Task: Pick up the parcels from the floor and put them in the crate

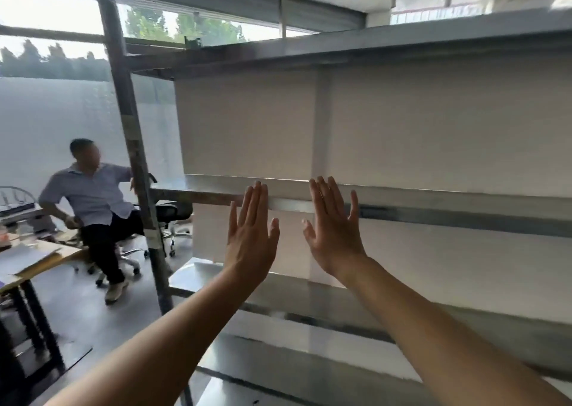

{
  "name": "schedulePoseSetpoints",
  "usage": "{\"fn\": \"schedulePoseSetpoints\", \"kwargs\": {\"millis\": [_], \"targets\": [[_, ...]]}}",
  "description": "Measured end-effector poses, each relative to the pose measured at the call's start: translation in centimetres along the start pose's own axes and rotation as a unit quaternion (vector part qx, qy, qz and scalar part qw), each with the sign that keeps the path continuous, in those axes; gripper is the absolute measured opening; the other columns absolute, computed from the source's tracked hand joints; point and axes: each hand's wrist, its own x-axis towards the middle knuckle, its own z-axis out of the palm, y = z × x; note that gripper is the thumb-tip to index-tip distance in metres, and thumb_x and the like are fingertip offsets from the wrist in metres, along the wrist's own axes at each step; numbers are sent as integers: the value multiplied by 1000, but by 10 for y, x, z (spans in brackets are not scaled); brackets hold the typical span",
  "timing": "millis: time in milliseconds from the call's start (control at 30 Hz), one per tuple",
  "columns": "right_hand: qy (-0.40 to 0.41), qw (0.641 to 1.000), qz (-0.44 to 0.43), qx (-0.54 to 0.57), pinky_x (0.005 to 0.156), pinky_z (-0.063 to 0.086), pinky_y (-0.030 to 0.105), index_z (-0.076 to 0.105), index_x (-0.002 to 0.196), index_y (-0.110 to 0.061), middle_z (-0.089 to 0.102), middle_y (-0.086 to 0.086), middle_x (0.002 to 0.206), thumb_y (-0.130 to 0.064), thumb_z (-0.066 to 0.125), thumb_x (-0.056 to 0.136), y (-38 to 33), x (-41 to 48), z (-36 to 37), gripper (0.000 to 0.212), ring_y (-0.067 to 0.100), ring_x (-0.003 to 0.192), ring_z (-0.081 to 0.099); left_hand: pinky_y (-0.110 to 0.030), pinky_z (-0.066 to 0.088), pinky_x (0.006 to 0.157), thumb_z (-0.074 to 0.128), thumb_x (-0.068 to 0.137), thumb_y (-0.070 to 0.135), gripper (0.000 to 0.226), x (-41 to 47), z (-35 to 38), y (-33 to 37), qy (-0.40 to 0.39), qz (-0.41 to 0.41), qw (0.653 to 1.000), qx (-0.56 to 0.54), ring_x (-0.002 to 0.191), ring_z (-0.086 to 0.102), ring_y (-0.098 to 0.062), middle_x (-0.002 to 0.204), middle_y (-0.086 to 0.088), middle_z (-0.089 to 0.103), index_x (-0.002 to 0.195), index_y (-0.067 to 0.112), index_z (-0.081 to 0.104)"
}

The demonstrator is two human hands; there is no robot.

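Facing the shelf (433, 195), left hand (250, 238) and right hand (332, 235) spread empty, the person should seek parcels below it.

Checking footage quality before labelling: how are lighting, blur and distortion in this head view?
Head view: the windows are blown out by backlight; the shelf edges bow from wide-angle distortion; the seated person is blurred; the left hand and right hand are fairly sharp.

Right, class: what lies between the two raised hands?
Nothing held: between the left hand and right hand the head view shows only the shelf edge and a white panel behind.
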Motion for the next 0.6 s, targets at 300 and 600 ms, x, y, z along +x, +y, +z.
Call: {"fn": "schedulePoseSetpoints", "kwargs": {"millis": [300, 600], "targets": [[-54, 968, 178, -168, 119, -14, 49, -16, 154, -18, -20, 0, 163, -41, 28, 103, 231, -167, -144, 71, 15, 148, -24, -38, -10, 123, 21, 105, 37, 62, -40, 89, 271, -86, 130, 977, -148, 149, -16, -10, 163, 1, -14, 156, 15, -6], [-46, 898, 355, -257, 119, -11, 51, -11, 156, -17, -13, 0, 164, -37, 37, 99, 375, -365, -279, 77, 17, 150, -17, -41, -9, 122, 19, 106, 33, 60, -110, 130, 497, -178, 229, 930, -227, 150, -15, -11, 164, 0, -14, 156, 14, -8]]}}
